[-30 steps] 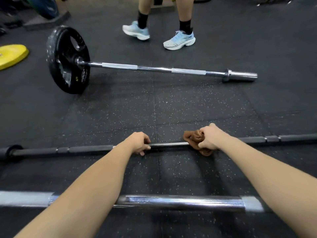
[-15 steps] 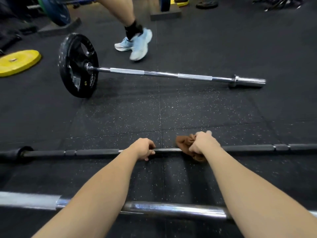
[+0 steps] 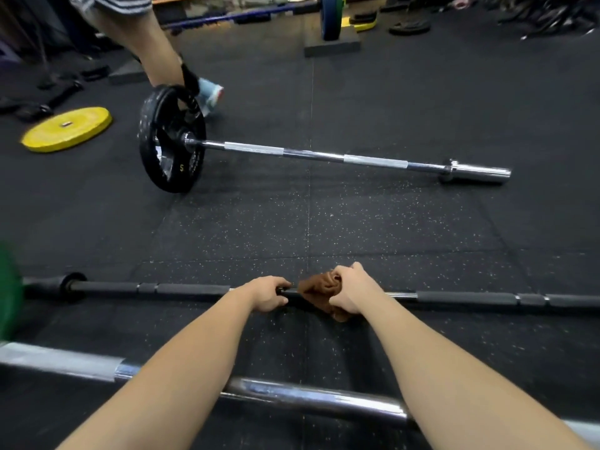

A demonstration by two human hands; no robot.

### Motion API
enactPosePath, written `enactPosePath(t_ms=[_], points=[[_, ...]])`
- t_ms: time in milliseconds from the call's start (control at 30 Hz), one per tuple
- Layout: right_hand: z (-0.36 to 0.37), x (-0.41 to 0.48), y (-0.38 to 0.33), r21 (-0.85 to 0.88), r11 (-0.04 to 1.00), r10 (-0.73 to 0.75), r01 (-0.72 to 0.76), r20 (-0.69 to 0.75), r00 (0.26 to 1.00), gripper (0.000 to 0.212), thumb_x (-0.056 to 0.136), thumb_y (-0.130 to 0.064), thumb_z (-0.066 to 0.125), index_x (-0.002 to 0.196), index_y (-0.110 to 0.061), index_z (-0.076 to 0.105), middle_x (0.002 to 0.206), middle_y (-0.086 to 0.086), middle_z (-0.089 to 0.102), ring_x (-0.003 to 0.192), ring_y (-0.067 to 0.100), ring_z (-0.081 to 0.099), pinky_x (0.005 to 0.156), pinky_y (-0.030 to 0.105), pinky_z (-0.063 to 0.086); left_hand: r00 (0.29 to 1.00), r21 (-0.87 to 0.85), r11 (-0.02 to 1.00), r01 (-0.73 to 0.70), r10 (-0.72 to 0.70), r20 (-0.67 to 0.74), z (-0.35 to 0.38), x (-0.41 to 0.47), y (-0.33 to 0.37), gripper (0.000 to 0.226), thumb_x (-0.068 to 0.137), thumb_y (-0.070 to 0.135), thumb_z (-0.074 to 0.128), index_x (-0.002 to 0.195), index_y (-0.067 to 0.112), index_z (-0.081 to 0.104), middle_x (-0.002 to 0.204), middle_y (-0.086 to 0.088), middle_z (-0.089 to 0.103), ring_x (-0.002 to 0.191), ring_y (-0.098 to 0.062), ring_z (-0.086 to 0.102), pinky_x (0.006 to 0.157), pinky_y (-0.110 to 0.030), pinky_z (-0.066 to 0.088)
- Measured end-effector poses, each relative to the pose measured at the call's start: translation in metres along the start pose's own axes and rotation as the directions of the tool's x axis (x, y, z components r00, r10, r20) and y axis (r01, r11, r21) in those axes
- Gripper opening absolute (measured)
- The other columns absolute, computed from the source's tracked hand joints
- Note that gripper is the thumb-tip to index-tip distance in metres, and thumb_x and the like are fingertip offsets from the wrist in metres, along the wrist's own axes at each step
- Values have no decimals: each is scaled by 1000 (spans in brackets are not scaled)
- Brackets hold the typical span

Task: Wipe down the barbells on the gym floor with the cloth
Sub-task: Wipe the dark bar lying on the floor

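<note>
A black barbell (image 3: 181,289) lies across the dark rubber floor in front of me. My left hand (image 3: 269,295) grips its middle. Just to the right, my right hand (image 3: 352,292) holds a bunched brown cloth (image 3: 319,287) wrapped round the same bar, almost touching my left hand. Nearer to me, a chrome barbell (image 3: 311,399) crosses under my forearms. A third chrome barbell (image 3: 311,154) lies farther off, with one black plate (image 3: 172,138) on its left end and a bare sleeve on its right end.
A person's leg and light blue shoe (image 3: 209,94) are just behind the black plate. A yellow plate (image 3: 66,128) lies flat at the left. A green plate (image 3: 9,290) blurs the left edge. Blocks, a loaded bar and loose plates (image 3: 332,17) stand at the back.
My right hand has slid the cloth left along the black bar, closing on my left hand. The person behind has stepped left, towards the black plate. My view has tilted up.
</note>
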State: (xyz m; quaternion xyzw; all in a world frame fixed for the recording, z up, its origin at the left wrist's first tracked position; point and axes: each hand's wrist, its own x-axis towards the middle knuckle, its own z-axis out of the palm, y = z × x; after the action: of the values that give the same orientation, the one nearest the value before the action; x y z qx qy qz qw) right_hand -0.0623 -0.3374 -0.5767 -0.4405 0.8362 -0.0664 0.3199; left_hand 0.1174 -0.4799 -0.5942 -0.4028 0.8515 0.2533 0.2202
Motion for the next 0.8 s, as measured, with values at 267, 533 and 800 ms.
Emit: enactPosePath(t_ms=[267,533,800], points=[[-27,10,51,47,932,362,-359,-110,926,60,88,-40,68,141,-21,46,136,12,39,120,39,55,89,43,47,999,-126,992,-25,19,-44,-2,10,-7,43,101,28,63,143,20,54,137,1,63,97,-21,73,87,-30,56],[-1,10,-11,50,989,-136,137,-28,990,52,81,-31,79,130,-24,61,128,6,64,115,28,59,95,32,47,998,-372,927,55,-48,28,-10,14,-34,31,98,30,69,127,19,64,113,0,73,82,-13,76,67,-30,57],[-21,14,-11,-215,952,212,-217,-47,976,55,78,-39,75,126,-18,59,117,8,65,98,30,66,76,32,53,999,-382,923,44,-42,12,-8,26,-36,13,96,17,71,108,15,68,94,-9,76,68,-21,73,47,-22,49]])
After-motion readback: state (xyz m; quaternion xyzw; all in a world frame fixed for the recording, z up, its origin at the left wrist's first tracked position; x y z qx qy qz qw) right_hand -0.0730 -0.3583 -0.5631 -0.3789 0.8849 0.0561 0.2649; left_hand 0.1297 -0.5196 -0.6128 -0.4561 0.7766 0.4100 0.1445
